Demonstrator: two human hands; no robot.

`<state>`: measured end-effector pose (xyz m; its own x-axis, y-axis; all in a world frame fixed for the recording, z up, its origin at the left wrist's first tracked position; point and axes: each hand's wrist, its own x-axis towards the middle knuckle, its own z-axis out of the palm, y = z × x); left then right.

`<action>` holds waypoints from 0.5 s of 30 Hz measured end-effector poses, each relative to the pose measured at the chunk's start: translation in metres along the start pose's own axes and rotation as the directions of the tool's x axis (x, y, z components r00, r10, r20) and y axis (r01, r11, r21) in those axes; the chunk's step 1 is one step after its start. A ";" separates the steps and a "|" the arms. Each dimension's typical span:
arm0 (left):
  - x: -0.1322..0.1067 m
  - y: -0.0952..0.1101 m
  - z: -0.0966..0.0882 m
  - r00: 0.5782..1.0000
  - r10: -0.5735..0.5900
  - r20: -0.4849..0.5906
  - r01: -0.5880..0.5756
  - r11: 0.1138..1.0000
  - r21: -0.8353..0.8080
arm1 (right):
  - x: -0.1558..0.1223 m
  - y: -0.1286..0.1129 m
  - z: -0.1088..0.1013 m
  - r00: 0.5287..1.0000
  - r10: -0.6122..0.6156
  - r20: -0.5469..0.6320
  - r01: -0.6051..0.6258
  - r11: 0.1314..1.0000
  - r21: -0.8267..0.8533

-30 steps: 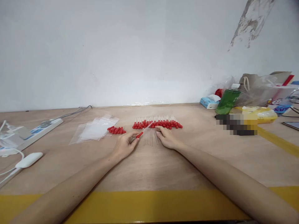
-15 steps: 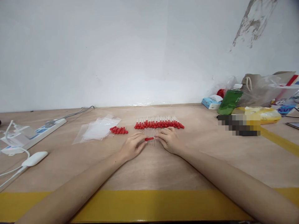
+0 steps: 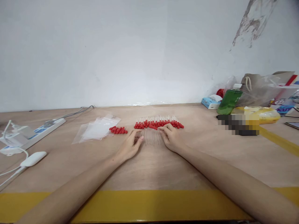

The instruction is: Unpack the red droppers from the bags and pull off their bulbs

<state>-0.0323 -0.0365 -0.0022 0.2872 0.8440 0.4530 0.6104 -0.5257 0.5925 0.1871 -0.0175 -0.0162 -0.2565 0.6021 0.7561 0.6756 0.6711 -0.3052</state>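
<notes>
Work low over the desk [image 3: 149,168], at the near side of the long row of red caps [image 3: 171,123] with pale stems [image 3: 173,118] pointing toward the wall [image 3: 116,56]. Look first at the slanted red cap [image 3: 153,127], lying against that row, just by the fingertips of the right hand [image 3: 172,138]. Cannot tell whether pinched there or merely touched, with the right fingers bent and bunched close together. See the left hand [image 3: 130,144] to the other side, thumb spread away from the forefinger, with nothing visibly pinched between. Make good use of that gap: close lightly round one piece at a time, without brushing the thin clear tubes [image 3: 150,137] lying side by side between both hands. To settle the slanted red cap neatly, turn it in line with its neighbours, lay it flat, and release by lifting away rather than sliding sideways. Press gently, judging the tubes slender and probably quick to roll or snap. Use the left fingertips as a soft fence beside them. Leave undisturbed the small red heap [image 3: 118,130] at the right edge of the plastic bags [image 3: 99,128], and mind the left knuckles near it.
</notes>
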 end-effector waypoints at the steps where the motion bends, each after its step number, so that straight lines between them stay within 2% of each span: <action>1: 0.000 0.000 0.000 1.000 0.007 -0.006 -0.007 1.000 -0.004 | 0.000 -0.002 -0.001 0.999 -0.030 0.030 0.031 0.999 -0.018; 4: 0.000 0.003 -0.001 0.993 0.117 -0.004 -0.117 0.992 0.045 | -0.001 -0.007 -0.003 0.985 -0.145 0.095 0.151 0.986 -0.066; 8: 0.001 0.007 -0.001 0.948 0.312 0.064 -0.318 0.939 0.128 | 0.000 -0.011 -0.003 0.949 -0.284 0.134 0.296 0.952 -0.079; 11: 0.000 0.007 0.000 0.933 0.349 0.085 -0.359 0.915 0.184 | 0.000 -0.011 -0.004 0.920 -0.362 0.153 0.378 0.922 -0.091; 15: -0.001 0.002 0.001 0.930 0.364 0.055 -0.367 0.899 0.241 | 0.001 -0.011 -0.006 0.905 -0.394 0.159 0.414 0.901 -0.128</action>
<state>-0.0301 -0.0387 -0.0023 0.5303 0.5989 0.6001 0.6213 -0.7561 0.2056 0.1836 -0.0272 -0.0085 -0.6083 0.3496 0.7126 0.5909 0.7989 0.1124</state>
